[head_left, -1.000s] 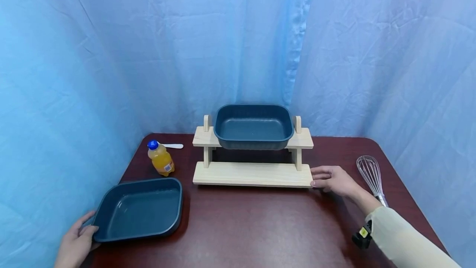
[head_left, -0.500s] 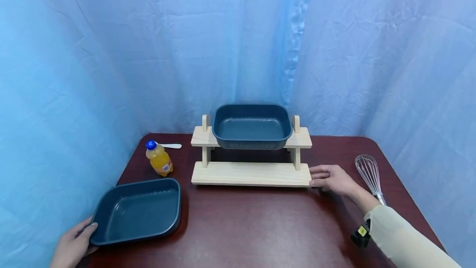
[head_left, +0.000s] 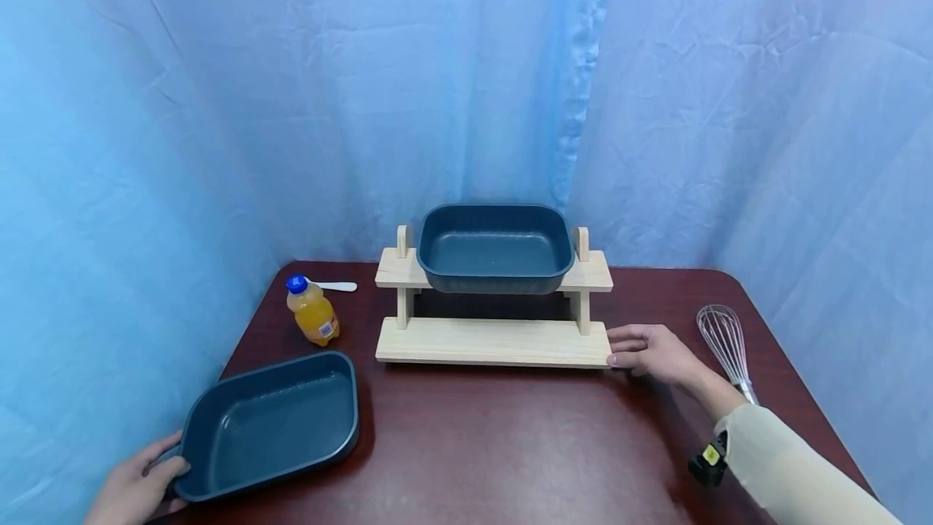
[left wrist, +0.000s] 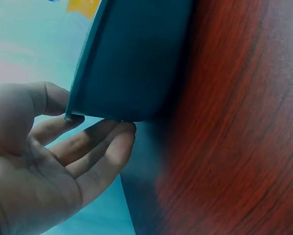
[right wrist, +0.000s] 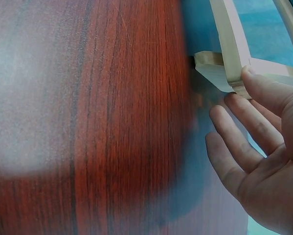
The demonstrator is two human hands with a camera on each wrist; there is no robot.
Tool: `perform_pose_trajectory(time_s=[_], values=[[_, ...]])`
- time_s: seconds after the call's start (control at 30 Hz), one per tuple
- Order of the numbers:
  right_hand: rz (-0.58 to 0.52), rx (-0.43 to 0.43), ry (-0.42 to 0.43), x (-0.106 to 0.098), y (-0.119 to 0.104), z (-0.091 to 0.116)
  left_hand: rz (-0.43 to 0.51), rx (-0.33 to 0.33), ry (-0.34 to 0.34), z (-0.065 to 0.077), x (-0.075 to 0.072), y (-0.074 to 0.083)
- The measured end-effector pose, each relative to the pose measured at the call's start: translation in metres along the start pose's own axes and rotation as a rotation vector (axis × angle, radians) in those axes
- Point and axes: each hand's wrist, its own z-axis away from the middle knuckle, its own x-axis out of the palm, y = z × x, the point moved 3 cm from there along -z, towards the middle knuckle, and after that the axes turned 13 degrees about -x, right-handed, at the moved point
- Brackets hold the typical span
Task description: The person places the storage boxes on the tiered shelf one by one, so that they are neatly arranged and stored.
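At the front left, a dark blue rectangular baking dish (head_left: 273, 428) lies on the table, set at an angle. My left hand (head_left: 134, 480) pinches its near left corner, thumb on the rim and fingers below against the outer wall, as the left wrist view shows. A two-tier wooden shelf (head_left: 492, 342) stands at the back middle, with a second dark blue baking dish (head_left: 496, 243) on its upper board. My right hand (head_left: 656, 356) grips the right end of the lower board; in the right wrist view the thumb (right wrist: 266, 88) is at the board's corner with the index finger beneath.
Behind the left dish stands a small bottle of orange drink (head_left: 315, 313) with a blue cap, partly hiding a white-handled utensil (head_left: 338, 286). A wire whisk (head_left: 724, 343) lies at the right, beyond my right forearm. Blue curtains (head_left: 466, 87) surround the table (head_left: 466, 444).
My left hand has drawn the near left corner of the dish toward me and slightly left, so the dish has turned a little. The right hand and the shelf stay in place.
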Motion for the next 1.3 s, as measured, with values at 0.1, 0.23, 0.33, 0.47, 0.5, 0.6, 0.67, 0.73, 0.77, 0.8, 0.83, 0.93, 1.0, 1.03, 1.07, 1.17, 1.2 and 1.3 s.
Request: perform_pose_trajectory(time_s=[0.1, 0.23, 0.33, 0.47, 0.5, 0.6, 0.67, 0.73, 0.77, 0.8, 0.83, 0.93, 1.0, 1.03, 1.07, 1.17, 1.2, 1.3], values=[[-0.008, 0.002, 0.002, 0.000, 0.000, 0.000, 0.004, -0.018, -0.008, -0.003, -0.001, -0.004], [-0.014, 0.002, 0.002, 0.000, 0.002, -0.001, 0.040, -0.051, -0.022, -0.005, -0.001, -0.007], [-0.014, 0.003, 0.001, 0.000, 0.002, -0.001, 0.104, -0.062, -0.027, -0.005, 0.000, -0.008], [-0.023, 0.004, 0.004, 0.000, 0.002, -0.001, 0.196, -0.073, -0.001, -0.002, -0.001, -0.003], [-0.024, 0.004, 0.003, -0.001, 0.002, -0.001, 0.215, -0.075, 0.007, -0.001, -0.002, -0.002], [-0.028, 0.007, 0.003, -0.001, 0.002, -0.001, 0.241, -0.074, 0.029, 0.005, -0.003, 0.005], [-0.028, 0.010, 0.003, -0.001, 0.003, -0.001, 0.246, -0.069, 0.037, 0.011, -0.003, 0.011], [-0.029, 0.014, 0.004, 0.000, 0.003, -0.001, 0.263, -0.061, 0.037, 0.018, -0.002, 0.018], [-0.025, 0.014, 0.003, 0.000, 0.003, -0.001, 0.274, -0.050, 0.026, 0.022, -0.001, 0.021], [-0.023, 0.014, 0.002, 0.000, 0.003, -0.001, 0.277, -0.046, 0.028, 0.026, 0.000, 0.026], [-0.020, 0.013, 0.003, 0.000, 0.002, 0.000, 0.285, -0.032, 0.017, 0.031, 0.002, 0.031], [-0.017, 0.016, 0.011, 0.000, 0.001, 0.000, 0.300, 0.014, -0.015, 0.044, 0.010, 0.047], [-0.018, 0.016, 0.014, 0.000, 0.000, 0.000, 0.289, 0.049, -0.014, 0.052, 0.019, 0.058], [-0.019, 0.017, 0.014, 0.001, 0.000, 0.000, 0.280, 0.075, -0.015, 0.056, 0.024, 0.064], [-0.022, 0.019, 0.015, 0.001, 0.000, 0.001, 0.264, 0.092, -0.010, 0.059, 0.030, 0.070], [-0.026, 0.016, 0.015, 0.001, 0.000, 0.001, 0.214, 0.149, 0.003, 0.067, 0.050, 0.087], [-0.027, 0.015, 0.016, 0.001, 0.000, 0.001, 0.207, 0.171, -0.002, 0.068, 0.057, 0.093], [-0.027, 0.012, 0.021, 0.001, 0.000, 0.002, 0.191, 0.216, -0.020, 0.072, 0.080, 0.107]])
